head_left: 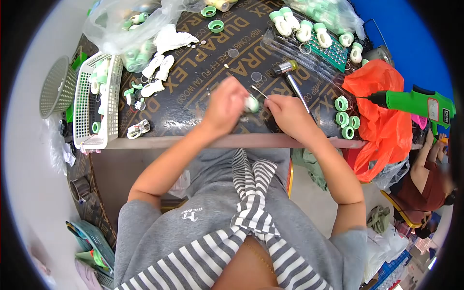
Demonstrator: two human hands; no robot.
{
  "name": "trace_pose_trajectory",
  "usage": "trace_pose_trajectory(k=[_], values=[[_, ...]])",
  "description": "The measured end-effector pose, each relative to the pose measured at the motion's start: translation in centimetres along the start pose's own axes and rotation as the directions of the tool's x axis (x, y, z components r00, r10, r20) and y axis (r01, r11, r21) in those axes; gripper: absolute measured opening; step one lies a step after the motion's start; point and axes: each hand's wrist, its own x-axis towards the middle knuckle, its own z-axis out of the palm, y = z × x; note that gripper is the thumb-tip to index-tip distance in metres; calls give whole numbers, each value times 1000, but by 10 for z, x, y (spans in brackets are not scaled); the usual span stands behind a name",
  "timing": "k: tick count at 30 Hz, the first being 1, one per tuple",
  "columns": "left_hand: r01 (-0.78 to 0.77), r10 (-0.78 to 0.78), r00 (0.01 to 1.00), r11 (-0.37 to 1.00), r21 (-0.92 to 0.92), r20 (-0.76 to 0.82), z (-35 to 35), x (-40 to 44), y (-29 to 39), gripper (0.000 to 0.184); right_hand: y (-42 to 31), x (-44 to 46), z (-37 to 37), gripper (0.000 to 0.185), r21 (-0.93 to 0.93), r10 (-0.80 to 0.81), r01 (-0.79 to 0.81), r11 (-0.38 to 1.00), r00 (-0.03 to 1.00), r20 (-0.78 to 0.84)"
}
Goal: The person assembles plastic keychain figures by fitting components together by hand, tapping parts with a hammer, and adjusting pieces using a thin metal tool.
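My left hand (224, 107) is closed and smeared by motion above the front of the table. A small white and pale green plastic piece (251, 103) shows at its fingertips. To its right, my right hand (290, 113) pinches a thin cotton swab (260, 92), whose white tip points up and to the left. Just beyond the hands lies a clear round disc (256, 76). A hammer (296, 89) with a yellow and dark head rests beside my right hand, its metal handle slanting toward me.
At left stands a white basket (114, 104) of similar pieces, with loose white parts (153, 88) nearby. Green rings (341, 119) lie at right before an orange plastic bag (382, 92) and a green electric screwdriver (415, 105). A green tray (333, 53) holds small parts. Another person sits far right.
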Motion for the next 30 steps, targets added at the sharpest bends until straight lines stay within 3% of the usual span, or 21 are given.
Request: trace_pose_trajectory(k=[1,3,4,6,8,11,12,16,19,21,22,24,29,30], values=[[3,-3,1000,1000,15,-1,5,-2,9,13,-5,-4,-2,18,5,-75,75,997,996,-52],[92,-92,992,996,0,-82,4,-3,9,13,-21,-11,-15,19,-34,39,-43,999,994,-99],[103,-102,986,995,1,-129,-1,3,6,14,-22,-14,-18,21,-22,-6,3,1000,989,-150],[160,-166,980,985,-58,-113,-7,5,6,13,-31,-18,-25,20,8,38,-37,999,994,-98],[-19,25,994,998,52,-109,-8,9,12,12,-35,-18,-27,20,26,65,-64,998,996,-59],[-54,66,992,992,112,-106,-10,7,15,19,-35,-26,-24,34,121,84,-73,990,993,-85],[-100,117,987,985,143,-113,-10,6,17,22,-35,-29,-21,34,120,84,-73,990,993,-84],[-58,81,975,992,112,-207,-6,2,33,28,-24,-37,3,32,299,89,-43,953,986,-142],[-8,-1,962,999,-32,-272,-4,3,49,29,-32,-37,12,31,418,100,-16,908,979,-180],[1,-105,946,948,-320,-307,-4,3,63,28,-34,-36,15,29,681,134,35,731,972,-194],[-1,-103,945,947,-320,-309,-8,2,73,28,-37,-35,15,29,680,132,37,733,972,-195],[222,-384,914,740,-635,-128,-19,0,92,28,-45,-35,14,28,804,142,64,591,973,-182],[201,-383,915,705,-680,-126,-24,0,106,28,-54,-39,15,27,830,104,69,553,983,-150],[111,-268,937,836,-537,-223,-23,1,109,29,-57,-39,14,27,838,109,58,543,984,-139]])
